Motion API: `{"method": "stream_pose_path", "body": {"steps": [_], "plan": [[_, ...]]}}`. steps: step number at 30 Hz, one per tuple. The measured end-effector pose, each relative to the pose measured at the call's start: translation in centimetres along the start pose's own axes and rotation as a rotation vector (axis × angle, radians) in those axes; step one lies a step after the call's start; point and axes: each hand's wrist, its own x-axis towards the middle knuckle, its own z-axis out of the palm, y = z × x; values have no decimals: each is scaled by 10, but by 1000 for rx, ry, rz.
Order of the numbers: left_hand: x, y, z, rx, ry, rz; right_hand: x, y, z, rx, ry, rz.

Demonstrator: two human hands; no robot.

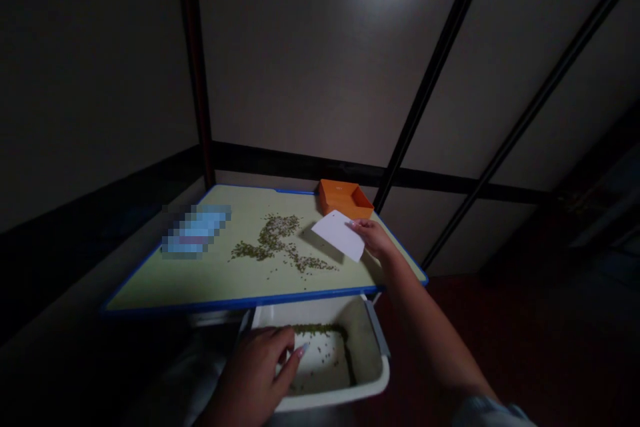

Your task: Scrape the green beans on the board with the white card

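Note:
A white card (336,235) is held in my right hand (369,235), pinched at its right side and tilted above the right part of the table. To its left, small greenish-brown seeds or grains (275,230) lie scattered in patches on the pale tabletop (165,283). My left hand (263,363) hovers at the left side of a white drawer-like bin (320,402) below the table's front edge, fingers bent and thumb apart, with nothing visible in it. More of the grains (317,329) lie inside the bin, mostly along its far and right edges.
An orange open box (344,199) stands at the table's back right. A blurred-out bluish item (195,232) lies at the left. Blue edging (220,302) runs round the tabletop. Behind it rises a panelled wall (300,67) with dark strips. The surroundings are dim.

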Motion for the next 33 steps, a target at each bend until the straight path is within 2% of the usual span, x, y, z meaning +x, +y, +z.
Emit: {"method": "stream_pose_path", "body": {"steps": [6, 10, 13, 22, 28, 33], "plan": [[0, -4, -4, 95, -25, 41, -43, 23, -6, 210, 256, 30], [-3, 0, -5, 187, 31, 94, -46, 29, -1, 348, 442, -26], [-9, -1, -3, 227, 115, 139, -45, 30, 2, 433, 520, -47], [-31, -1, 11, 302, 352, 364, -45, 33, 5, 545, 496, -49], [-30, -8, 23, 359, 445, 406, -42, 34, 3, 536, 472, -26], [-29, -6, 22, 393, 511, 417, -41, 34, 1, 530, 465, -12]]}}
